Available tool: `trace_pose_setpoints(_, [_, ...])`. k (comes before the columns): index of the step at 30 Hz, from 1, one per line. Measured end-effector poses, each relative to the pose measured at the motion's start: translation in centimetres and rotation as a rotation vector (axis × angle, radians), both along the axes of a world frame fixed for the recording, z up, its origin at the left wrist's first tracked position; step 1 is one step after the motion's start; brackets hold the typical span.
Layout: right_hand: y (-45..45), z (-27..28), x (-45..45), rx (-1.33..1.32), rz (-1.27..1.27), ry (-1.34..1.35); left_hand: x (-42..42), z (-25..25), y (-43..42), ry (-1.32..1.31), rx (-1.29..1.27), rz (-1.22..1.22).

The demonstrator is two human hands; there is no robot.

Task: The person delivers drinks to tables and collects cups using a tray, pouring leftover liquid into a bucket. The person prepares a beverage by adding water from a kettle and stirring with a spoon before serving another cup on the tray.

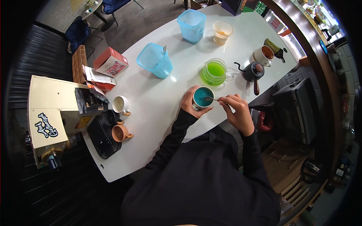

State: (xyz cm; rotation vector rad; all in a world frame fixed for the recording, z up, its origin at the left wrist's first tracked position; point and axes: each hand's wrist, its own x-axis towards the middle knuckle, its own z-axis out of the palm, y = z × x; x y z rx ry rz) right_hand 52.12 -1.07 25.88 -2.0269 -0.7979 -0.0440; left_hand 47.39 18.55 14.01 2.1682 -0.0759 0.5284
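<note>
My left hand (190, 102) is wrapped round a cup (203, 93) with blue-green liquid inside, near the table's front edge. In my right hand (237, 112) a metal spoon (208, 98) is pinched, its tip in the cup's liquid. Just behind the cup stands a glass jug (215, 72) of bright green liquid. To its right is a black gooseneck kettle (252, 72) with a wooden handle.
On the white table (162, 109) stand two blue plastic containers (154, 62) (191, 26), a clear cup (222, 33) and a mug (263, 55). At the left are a white cup (120, 104), an orange cup (120, 133), a black scale (101, 139) and a cream machine (47, 113).
</note>
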Motion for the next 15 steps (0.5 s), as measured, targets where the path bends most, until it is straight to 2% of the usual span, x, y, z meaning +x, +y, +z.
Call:
trace_pose_setpoints(11, [-0.8, 0.1, -0.6, 0.023, -0.029, 0.030, -0.2, 0.1, -0.5, -0.031, -0.001, 0.001])
trace_pose_setpoints(15, [-1.4, -0.2, -0.2, 0.155, -0.103, 0.075, -0.4, 0.3, -0.5, -0.039, 0.023, 0.004])
